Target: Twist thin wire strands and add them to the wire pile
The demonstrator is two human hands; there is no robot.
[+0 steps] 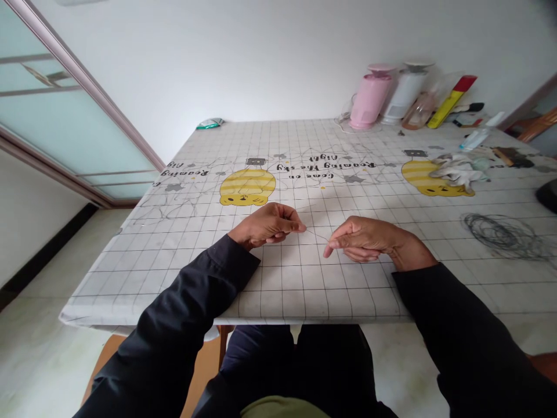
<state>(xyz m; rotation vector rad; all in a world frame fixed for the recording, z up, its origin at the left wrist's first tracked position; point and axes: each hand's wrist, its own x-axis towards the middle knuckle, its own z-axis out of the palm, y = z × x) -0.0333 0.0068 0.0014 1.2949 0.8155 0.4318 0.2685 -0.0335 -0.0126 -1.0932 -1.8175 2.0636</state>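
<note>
Two bare hands work above one checked tablecloth (313, 299), and one thin strand (319, 234) spans the short gap between them. The left hand (276, 223) pinches one end with thumb and forefinger together; the right hand (368, 239) has thumb and forefinger closed on the other, its remaining fingers curled under. Well to the right of that grip lies one dark coil (500, 235), its turns too many to count, and beyond this one crumpled cloth (460, 169). Far past both hands, on the right, stand two cylinders, one pink cylinder (369, 100) and one white cylinder (400, 98), and one yellow box (448, 105). One green packet (209, 123) sits beyond the left hand, near the far edge.
</note>
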